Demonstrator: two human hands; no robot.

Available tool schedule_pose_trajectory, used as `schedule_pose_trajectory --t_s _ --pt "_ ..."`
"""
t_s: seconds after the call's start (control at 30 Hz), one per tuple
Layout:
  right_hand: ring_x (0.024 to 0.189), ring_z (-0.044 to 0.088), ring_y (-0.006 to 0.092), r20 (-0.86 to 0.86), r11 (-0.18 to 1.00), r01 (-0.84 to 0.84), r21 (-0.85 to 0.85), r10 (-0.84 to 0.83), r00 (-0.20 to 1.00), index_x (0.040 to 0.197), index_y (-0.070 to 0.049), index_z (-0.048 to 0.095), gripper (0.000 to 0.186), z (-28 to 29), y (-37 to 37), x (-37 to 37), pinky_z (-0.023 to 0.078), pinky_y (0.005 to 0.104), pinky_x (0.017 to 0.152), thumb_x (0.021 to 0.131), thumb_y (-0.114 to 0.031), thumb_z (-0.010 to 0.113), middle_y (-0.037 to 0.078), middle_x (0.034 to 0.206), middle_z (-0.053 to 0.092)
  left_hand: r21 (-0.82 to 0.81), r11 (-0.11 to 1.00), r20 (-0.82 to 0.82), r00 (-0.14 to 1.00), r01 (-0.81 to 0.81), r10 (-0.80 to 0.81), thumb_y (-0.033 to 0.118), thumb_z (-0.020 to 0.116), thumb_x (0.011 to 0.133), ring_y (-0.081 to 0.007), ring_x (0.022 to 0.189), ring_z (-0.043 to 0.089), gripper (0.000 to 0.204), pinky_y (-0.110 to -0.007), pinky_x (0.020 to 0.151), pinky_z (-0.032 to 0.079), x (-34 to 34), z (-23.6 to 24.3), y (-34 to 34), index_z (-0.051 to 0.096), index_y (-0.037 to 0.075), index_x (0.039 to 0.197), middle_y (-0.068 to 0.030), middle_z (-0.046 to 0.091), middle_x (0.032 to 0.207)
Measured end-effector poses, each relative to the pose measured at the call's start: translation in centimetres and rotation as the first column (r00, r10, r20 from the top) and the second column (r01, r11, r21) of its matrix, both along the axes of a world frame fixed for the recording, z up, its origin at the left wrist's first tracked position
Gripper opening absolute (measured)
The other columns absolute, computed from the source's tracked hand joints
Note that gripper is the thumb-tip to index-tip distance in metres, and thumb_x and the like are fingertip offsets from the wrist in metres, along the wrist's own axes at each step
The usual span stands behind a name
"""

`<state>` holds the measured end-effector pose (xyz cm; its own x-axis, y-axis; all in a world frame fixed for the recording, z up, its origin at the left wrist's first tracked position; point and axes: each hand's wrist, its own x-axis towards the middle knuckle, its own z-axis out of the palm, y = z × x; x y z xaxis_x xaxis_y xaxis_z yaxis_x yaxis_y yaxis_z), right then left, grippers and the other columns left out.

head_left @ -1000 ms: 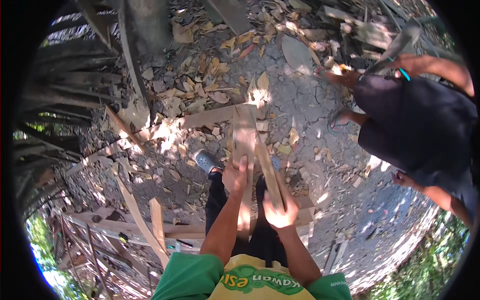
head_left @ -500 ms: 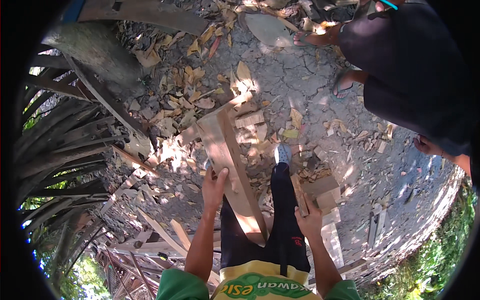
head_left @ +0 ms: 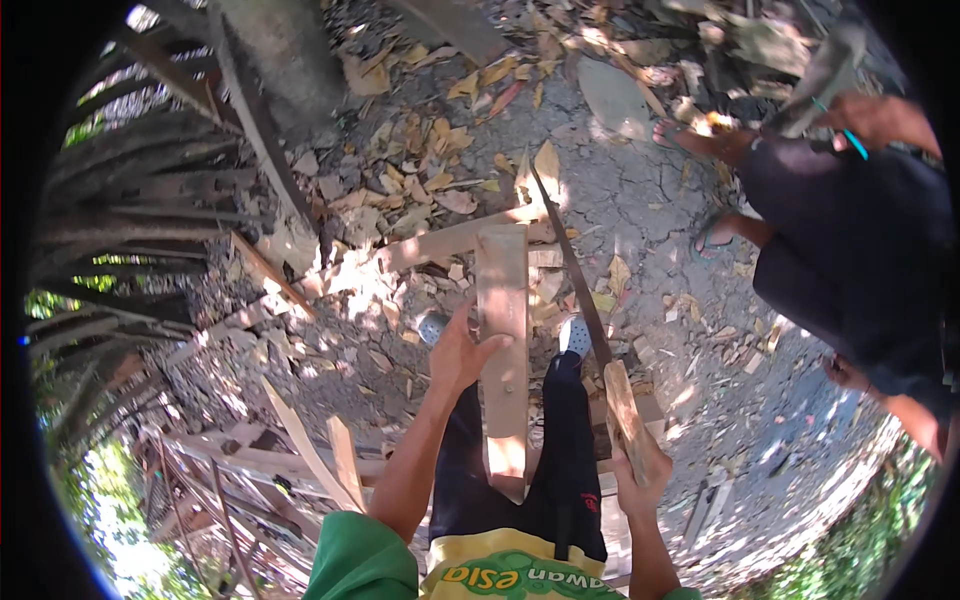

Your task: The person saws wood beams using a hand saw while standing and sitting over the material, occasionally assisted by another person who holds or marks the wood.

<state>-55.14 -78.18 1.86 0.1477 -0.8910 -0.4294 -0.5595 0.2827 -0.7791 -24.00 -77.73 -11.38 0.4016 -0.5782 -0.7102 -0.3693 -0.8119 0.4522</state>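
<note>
In my right hand [head_left: 643, 475] is a machete [head_left: 582, 285], gripped by its pale wooden handle. Its long dark blade points up and away, to the right of a thick wooden board [head_left: 503, 290]. The board runs lengthwise between my legs, and its near end catches sunlight. My left hand [head_left: 466, 352] is at the board's left edge, thumb over its upper face; the other fingers are partly hidden. Under the board's far end lies a long wooden beam [head_left: 430, 248].
Dry leaves [head_left: 440, 150] and wood chips litter the cracked ground. A person [head_left: 845, 270] in dark clothing is close on the right, one hand [head_left: 875, 120] by a thin turquoise object. A tree trunk [head_left: 285, 70] and stacked dark branches [head_left: 130, 220] stand left. Wood strips [head_left: 310, 440] lie near my left arm.
The board has swung from a slant to nearly straight ahead of me. My right hand has turned the machete, so its blade now shows beside the board. The other person's upper hand has come into view.
</note>
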Motion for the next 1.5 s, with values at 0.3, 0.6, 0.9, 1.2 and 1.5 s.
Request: schedule_pose_trajectory --t_s 0.3,0.6,0.9,1.2,1.5 --pt "0.075 0.068 0.0127 0.061 0.983 -0.181 -0.034 0.182 0.981 0.137 0.005 0.060 0.055 3.4 0.1 5.6 0.054 0.0284 0.070 0.086 -0.013 0.071 0.009 0.088 0.072 -0.115 0.991 0.000 0.998 -0.069 0.070 0.041 0.089 0.071 -0.0335 0.104 0.069 0.098 -0.044 0.088 0.053 0.6 -1.5 2.5 0.042 0.009 0.150 -0.0186 0.068 0.122" --pt "0.070 0.071 0.0203 0.038 0.955 -0.285 -0.083 0.289 0.957 0.141 0.007 0.055 0.069 6.0 0.2 6.5 0.056 0.0313 0.066 0.078 -0.008 0.077 0.018 0.093 0.073 -0.168 0.962 0.237 0.956 0.214 -0.171 0.030 0.080 0.085 -0.0350 0.120 0.058 0.083 -0.042 0.097 0.049 -1.7 3.0 -1.3 0.039 0.017 0.155 -0.0166 0.059 0.132" --pt "0.071 0.070 0.0312 0.421 0.910 -0.353 -0.219 0.415 0.807 0.123 0.021 0.059 0.065 8.3 -2.5 5.2 0.057 0.0401 0.072 0.075 -0.015 0.084 0.026 0.095 0.071 -0.147 0.789 0.399 0.766 0.596 -0.504 0.047 0.065 0.095 -0.0389 0.082 0.070 0.082 -0.049 0.070 0.057 -2.0 2.0 -7.7 0.026 0.018 0.161 -0.0197 0.070 0.101" --pt "0.068 0.065 0.0256 0.410 0.918 -0.259 -0.299 0.369 0.834 0.136 0.012 0.058 0.077 7.7 -2.7 4.4 0.055 0.0403 0.072 0.070 -0.016 0.084 0.012 0.080 0.065 -0.028 0.807 0.408 0.744 0.589 -0.529 0.055 0.061 0.096 -0.0383 0.082 0.073 0.078 -0.044 0.069 0.059 -2.5 3.0 -9.1 0.033 0.016 0.157 -0.0219 0.073 0.093" --pt "0.070 0.066 0.0260 0.402 0.919 -0.271 -0.287 0.373 0.836 0.135 0.013 0.059 0.074 8.1 -2.9 5.0 0.056 0.0396 0.072 0.070 -0.013 0.085 0.013 0.083 0.067 -0.004 0.724 0.653 0.550 0.690 -0.520 0.064 0.053 0.098 -0.0249 0.060 0.072 0.080 -0.038 0.049 0.056 -2.3 2.1 -8.1 0.033 0.015 0.158 -0.0129 0.075 0.088"
